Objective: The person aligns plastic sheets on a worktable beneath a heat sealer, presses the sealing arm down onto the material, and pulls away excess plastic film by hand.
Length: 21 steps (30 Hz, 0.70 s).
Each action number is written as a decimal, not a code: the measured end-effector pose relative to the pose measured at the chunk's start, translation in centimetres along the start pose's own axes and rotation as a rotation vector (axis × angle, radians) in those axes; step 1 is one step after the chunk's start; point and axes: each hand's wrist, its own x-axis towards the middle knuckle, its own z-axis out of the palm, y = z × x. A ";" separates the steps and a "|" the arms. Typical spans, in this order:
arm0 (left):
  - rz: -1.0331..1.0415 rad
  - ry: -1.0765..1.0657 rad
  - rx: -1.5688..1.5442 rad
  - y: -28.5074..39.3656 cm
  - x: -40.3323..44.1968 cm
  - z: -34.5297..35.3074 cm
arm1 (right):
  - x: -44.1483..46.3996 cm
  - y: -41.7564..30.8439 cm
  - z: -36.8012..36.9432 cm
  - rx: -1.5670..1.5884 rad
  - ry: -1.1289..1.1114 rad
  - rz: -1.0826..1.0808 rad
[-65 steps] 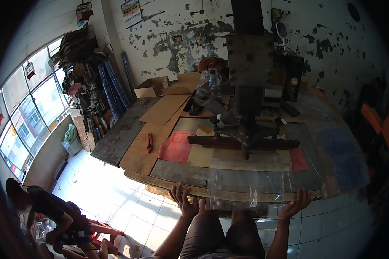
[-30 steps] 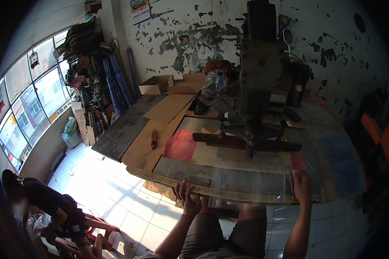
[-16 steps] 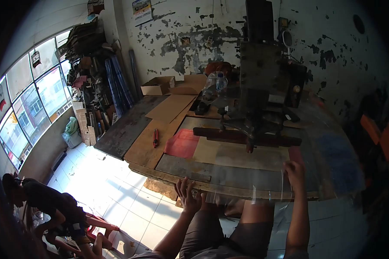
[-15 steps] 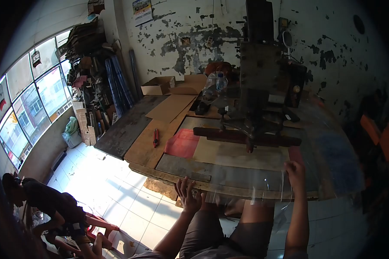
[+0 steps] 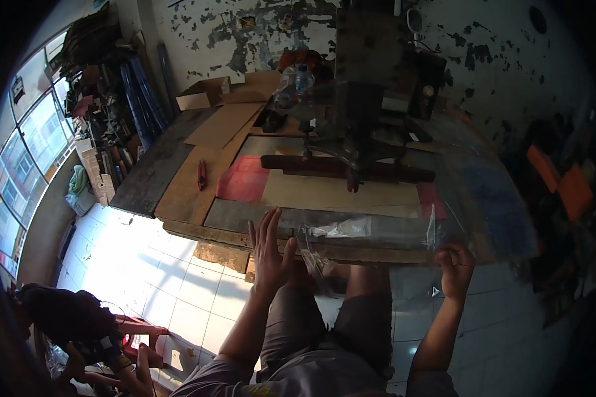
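A clear plastic sheet (image 5: pixel 341 228) lies over the front edge of the worktable, its near part hanging above my lap. My right hand (image 5: pixel 455 266) pinches the sheet at its right side. Beside the sheet's left end, my left hand (image 5: pixel 269 255) is raised with fingers apart, holding nothing. Behind the hands, a dark machine head with a long bar (image 5: pixel 347 169) stands over a pale yellow panel (image 5: pixel 338 193). A red piece (image 5: pixel 243 179) lies at the panel's left, and another red piece (image 5: pixel 432 200) at its right.
A red cutter (image 5: pixel 202 175) lies on the wooden board at left. Behind it are cardboard pieces (image 5: pixel 224 124) and an open box (image 5: pixel 204 94). A bottle (image 5: pixel 304 79) stands at the back. Another person (image 5: pixel 73 321) bends at lower left. Orange pieces (image 5: pixel 575 192) are at right.
The view has tilted down and shifted right. My left hand has lifted off the table edge. My right hand has drawn toward me with the plastic, which now bunches near the front edge.
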 end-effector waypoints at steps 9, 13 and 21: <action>-0.240 -0.101 -0.930 3.3 4.9 0.0 | 2.1 -4.9 0.1 0.014 0.188 -0.126; -0.286 -0.056 -0.972 4.7 6.2 -2.0 | 1.9 -6.3 0.5 -0.014 0.204 -0.120; -0.311 0.012 -0.964 5.4 5.9 -3.5 | 2.0 -7.3 1.4 -0.006 0.219 -0.118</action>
